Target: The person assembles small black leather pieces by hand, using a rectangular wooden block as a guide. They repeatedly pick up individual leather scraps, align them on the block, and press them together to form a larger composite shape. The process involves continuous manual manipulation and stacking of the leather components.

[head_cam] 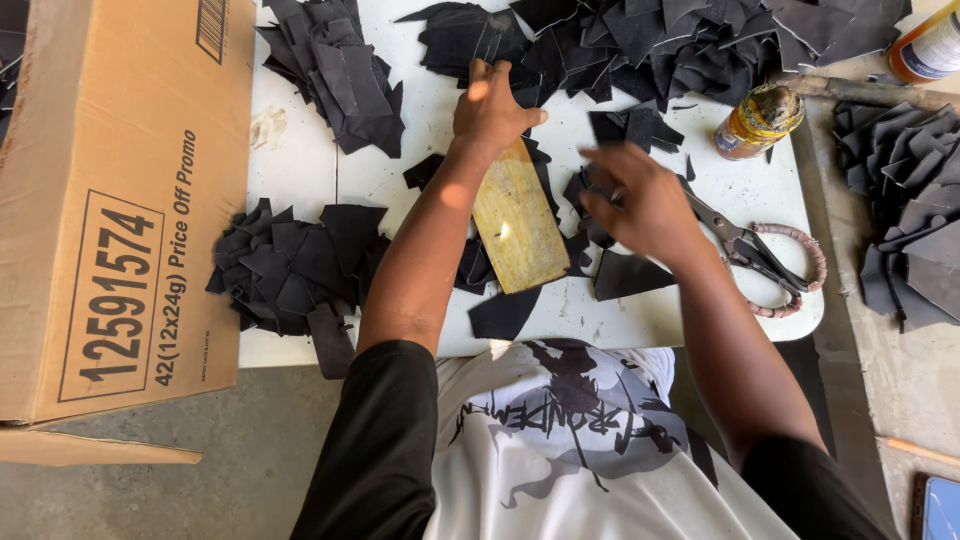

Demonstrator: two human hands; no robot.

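My left hand (pixel 490 105) lies palm down at the far end of the wooden board (pixel 518 228), fingers spread loosely over the black scraps there; it grips nothing that I can see. My right hand (pixel 640 200) is blurred, hovering over a black cut piece (pixel 628 275) just right of the board. Fingers look half curled; I cannot tell whether they hold anything. The board lies tilted on the white table (pixel 700 190), scraps under its edges. Scissors (pixel 760 255) rest just right of my right wrist. A yellow glue bottle (pixel 757 122) stands beyond them. Scrap piles (pixel 290 265) sit left, beside a cardboard box (pixel 110 200).
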